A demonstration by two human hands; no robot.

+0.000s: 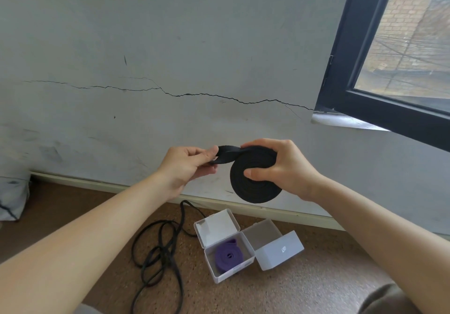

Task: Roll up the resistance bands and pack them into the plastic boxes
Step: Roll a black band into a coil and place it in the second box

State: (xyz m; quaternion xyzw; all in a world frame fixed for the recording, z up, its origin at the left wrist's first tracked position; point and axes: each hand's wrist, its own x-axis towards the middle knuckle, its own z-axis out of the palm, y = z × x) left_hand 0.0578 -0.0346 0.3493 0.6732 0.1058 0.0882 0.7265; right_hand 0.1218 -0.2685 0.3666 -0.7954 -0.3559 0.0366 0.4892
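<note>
Held up in mid-air before the wall [170, 45]: black band [253, 187], matte rubber, wound flat into a tight round disc, fine concentric ridges across its face. Gripped by the right hand [285, 165], fingers curled over the top edge, thumb pressed on the disc face near the centre. Off the top of the disc to the left, the tail [227, 153] of the same band, a flat strap with one twist in it. Pinched at its end by the left hand [187, 167], thumb against curled fingers.

Below, on the floor [316, 279], speckled brown and cork-like: two small boxes of translucent white plastic, square-cornered, side by side and touching, hinged lids thrown open. In the nearer box [244, 266], a purple band [227, 256] rolled into a loose oval coil, lying flat on the bottom. Just behind and to the right, the farther box [261, 232], with a small mark on its smooth open lid [280, 250].

Left of the boxes, a thin black band [158, 252], unrolled, sprawled in slack overlapping loops, one strand running up beside the nearer box.

Grey plaster on the wall, scuffed, split by a long jagged crack [219, 97] running across to a dark window frame [345, 82] at right. Along the foot of the wall, a pale baseboard [121, 187].
</note>
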